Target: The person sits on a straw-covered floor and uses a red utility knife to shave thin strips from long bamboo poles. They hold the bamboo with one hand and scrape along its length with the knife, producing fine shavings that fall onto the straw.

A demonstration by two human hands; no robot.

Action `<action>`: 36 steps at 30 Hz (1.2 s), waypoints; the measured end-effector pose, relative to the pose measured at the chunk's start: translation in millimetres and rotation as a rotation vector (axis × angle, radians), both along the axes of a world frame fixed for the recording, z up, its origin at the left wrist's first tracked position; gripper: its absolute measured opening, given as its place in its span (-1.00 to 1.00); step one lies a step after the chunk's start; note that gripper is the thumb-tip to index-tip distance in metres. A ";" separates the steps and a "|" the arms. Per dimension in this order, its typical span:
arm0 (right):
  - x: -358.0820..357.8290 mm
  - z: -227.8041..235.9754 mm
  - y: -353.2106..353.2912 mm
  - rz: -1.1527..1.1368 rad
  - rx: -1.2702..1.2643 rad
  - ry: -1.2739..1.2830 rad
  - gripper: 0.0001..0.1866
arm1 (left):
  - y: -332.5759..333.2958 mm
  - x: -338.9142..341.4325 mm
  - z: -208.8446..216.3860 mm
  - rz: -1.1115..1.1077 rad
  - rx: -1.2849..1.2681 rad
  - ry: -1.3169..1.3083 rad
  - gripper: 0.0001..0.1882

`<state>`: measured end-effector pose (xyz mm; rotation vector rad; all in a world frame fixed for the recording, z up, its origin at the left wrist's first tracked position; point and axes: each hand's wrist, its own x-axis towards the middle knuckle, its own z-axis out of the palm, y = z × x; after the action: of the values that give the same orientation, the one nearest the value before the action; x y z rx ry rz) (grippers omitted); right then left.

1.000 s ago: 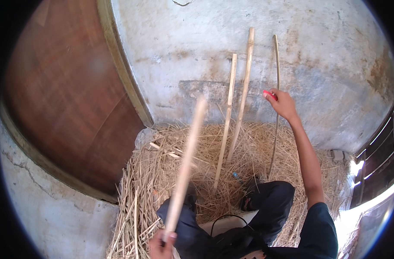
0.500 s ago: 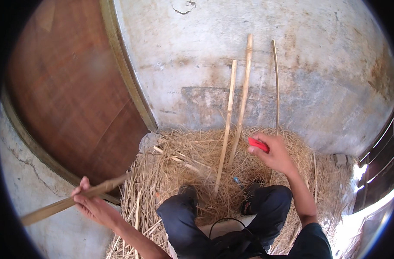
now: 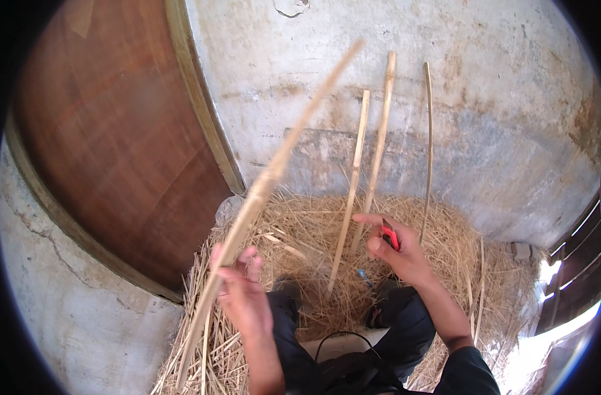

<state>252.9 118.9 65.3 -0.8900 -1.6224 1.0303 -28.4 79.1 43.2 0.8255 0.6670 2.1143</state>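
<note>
A long split-bamboo strip (image 3: 264, 186) slants up from the lower left, its upper end in front of the wall. My left hand (image 3: 243, 299) grips it near its lower half, the thumb lying across it and the fingers slightly blurred. A small red-handled tool (image 3: 392, 237), which looks like a utility knife, sits in my closed right hand (image 3: 411, 260). My right index finger points left, beside a bamboo strip (image 3: 353, 191) that leans upright on the wall. The red tool and the held strip are apart. The tool's blade cannot be made out.
Another bamboo strip (image 3: 382, 125) and a thin stick (image 3: 428, 131) lean against the stained wall (image 3: 498, 164). Straw-like shavings (image 3: 313, 217) cover the ground around my legs. A brown door panel (image 3: 116, 131) stands at left. Something small and blue (image 3: 364, 276) lies between my feet.
My left hand has come in from the far left, swinging the bamboo strip from low and sideways to a steep slant. My right hand has dropped slightly, and its index finger now points out.
</note>
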 end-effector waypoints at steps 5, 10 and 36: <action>-15.8 17.5 -3.3 0.047 -0.095 0.218 -0.40 | -10.9 54.1 -14.6 -0.318 -0.041 -0.012 -0.40; -14.9 14.7 0.8 -0.103 -0.108 0.335 -0.44 | -17.2 80.6 -20.5 -0.526 -0.082 -0.013 -0.44; 22.5 73.9 49.3 -0.137 -0.058 0.348 -0.44 | -77.0 -38.0 -22.6 -0.842 -0.427 0.822 -0.46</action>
<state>275.4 168.2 139.1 -0.7971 -1.2307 1.0737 -66.4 2.1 20.6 1.4098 0.9172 0.8007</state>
